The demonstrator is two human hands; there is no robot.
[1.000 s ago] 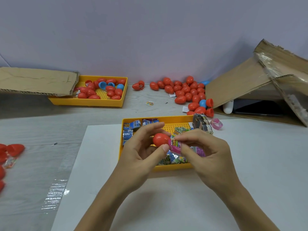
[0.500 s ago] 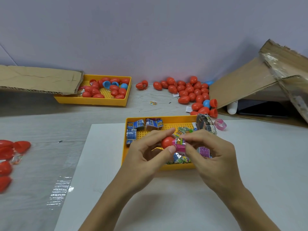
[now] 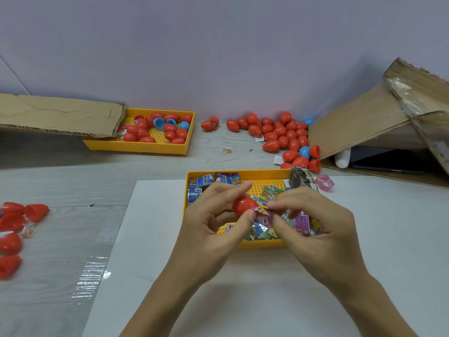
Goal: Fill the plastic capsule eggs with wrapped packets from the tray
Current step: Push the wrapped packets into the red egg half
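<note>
Over the near yellow tray (image 3: pixel 239 174), both of the person's hands meet above the middle of the picture. The left hand (image 3: pixel 213 222) comes in from below with its wrist low and fingers arched upward; its grip is closed round a red egg half (image 3: pixel 243 205), thumb tip under the egg's open edge and forefinger stretched over its top. The right hand (image 3: pixel 315 229) reaches in from the right, knuckles up, its thumb and forefinger pinching a small wrapped packet (image 3: pixel 261 210) whose end touches the mouth of the egg half. The other fingers of the right hand are curled in toward the palm.

Below the hands the tray holds more packets: blue ones (image 3: pixel 204 181) along its far left corner, green and purple ones (image 3: pixel 261 232) toward its near edge. The blue wrappers carry white print and barcodes, and a "6" in a small circle shows on several wrappers, but the words are too small to read. The tray rests on a white sheet (image 3: pixel 376 239) on the counter (image 3: pixel 60 181).

Farther back, a second yellow tray (image 3: pixel 138 148) holds red and blue eggs, partly under a flat piece of cardboard (image 3: pixel 58 113). A heap of red eggs (image 3: pixel 279 135) lies loose against the wall beside a tipped cardboard box (image 3: pixel 364 122). More red egg halves (image 3: pixel 14 229) lie at the left edge. A roll of printed tape (image 3: pixel 302 180) and a pink ring (image 3: pixel 324 182) sit just beyond the near tray's right corner.
</note>
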